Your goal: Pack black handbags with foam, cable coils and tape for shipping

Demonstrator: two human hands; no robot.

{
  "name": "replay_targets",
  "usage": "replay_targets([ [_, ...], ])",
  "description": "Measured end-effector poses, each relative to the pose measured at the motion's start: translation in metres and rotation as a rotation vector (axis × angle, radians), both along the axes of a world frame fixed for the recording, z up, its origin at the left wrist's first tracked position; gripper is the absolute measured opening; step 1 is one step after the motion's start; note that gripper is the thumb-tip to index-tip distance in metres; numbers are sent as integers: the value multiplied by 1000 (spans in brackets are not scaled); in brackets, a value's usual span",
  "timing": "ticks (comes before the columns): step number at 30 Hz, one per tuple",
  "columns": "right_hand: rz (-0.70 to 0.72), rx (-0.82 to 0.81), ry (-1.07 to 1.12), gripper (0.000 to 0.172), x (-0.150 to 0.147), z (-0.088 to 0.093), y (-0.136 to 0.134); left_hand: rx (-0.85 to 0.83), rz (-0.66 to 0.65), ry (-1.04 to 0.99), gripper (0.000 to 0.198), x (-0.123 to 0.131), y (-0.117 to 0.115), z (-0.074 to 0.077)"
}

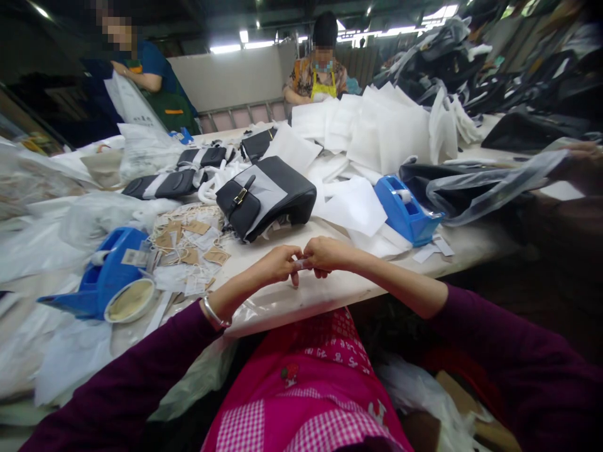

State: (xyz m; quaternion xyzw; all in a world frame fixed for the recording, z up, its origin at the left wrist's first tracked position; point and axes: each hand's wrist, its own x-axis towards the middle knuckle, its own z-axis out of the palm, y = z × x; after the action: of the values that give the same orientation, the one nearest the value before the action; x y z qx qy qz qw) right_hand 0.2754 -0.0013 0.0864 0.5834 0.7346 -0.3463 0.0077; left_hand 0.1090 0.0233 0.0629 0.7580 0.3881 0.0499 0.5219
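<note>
My left hand [281, 265] and my right hand [326, 255] meet over the front edge of the table. Both have closed fingers, pinching a small whitish strip [302, 263] stretched between them; it may be clear tape, but I cannot tell. Just beyond them lies a black backpack-like bag [287, 185] with a buckled front pocket and a pale grey sheet against its front. Left of the bag are several brown and white hang tags [191, 242] with strings. A blue tape dispenser [110, 267] stands farther left, beside a white bowl [149, 295] of yellowish paste.
Another blue tape dispenser [407, 210] stands right of white foam sheets [377, 125]. More black bags [162, 183] and plastic wrapping lie left. Two co-workers stand or sit across the table; another person's hand [584, 160] at right is near a plastic-edged black item [424, 179].
</note>
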Motion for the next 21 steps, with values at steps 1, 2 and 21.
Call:
replay_targets([
  [1,3,32,-22,23,0,0,0,37,9,13,39,1,-1,1],
  [2,9,73,-40,23,-1,-1,0,80,21,21,38,1,-2,1],
  [21,-442,-42,1400,40,18,-47,7,365,323,-256,19,1,-8,23],
])
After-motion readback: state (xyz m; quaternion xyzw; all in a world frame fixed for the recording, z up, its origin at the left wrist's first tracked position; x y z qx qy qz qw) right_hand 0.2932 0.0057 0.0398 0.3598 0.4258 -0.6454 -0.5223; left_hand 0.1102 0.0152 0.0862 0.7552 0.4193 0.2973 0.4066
